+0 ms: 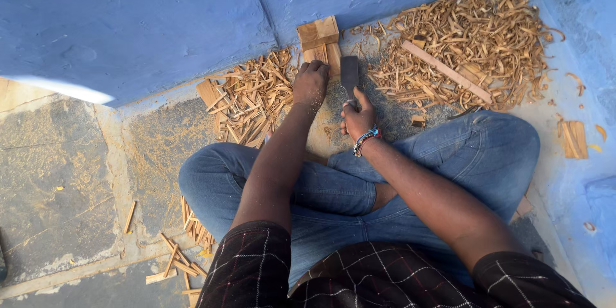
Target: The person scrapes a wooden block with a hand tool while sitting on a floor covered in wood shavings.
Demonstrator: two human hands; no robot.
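Down on the floor, a person sits cross-legged in blue jeans, both arms stretched toward the blue wall in the upper half of the frame. The left hand, just above centre, lies knuckles-up with its fingers curled together, pressing on a small wooden block that stands against the foot of the wall; the fingertips themselves are hidden beneath the hand, so how they grip the wood cannot be told. The right hand, just beside it and slightly lower, is clamped in a fist around the handle of a flat dark blade, the thumb laid up along it. The blade points up the frame and sits close to the right edge of the block, though whether metal meets wood is unclear. A beaded bracelet circles the right wrist.

Pale wood shavings lie heaped at the upper right, with a long thin strip of wood resting across them. A smaller heap of chips lies left of the left hand. Short splinters are scattered at the lower left, and one cut piece of wood lies alone at the right edge.
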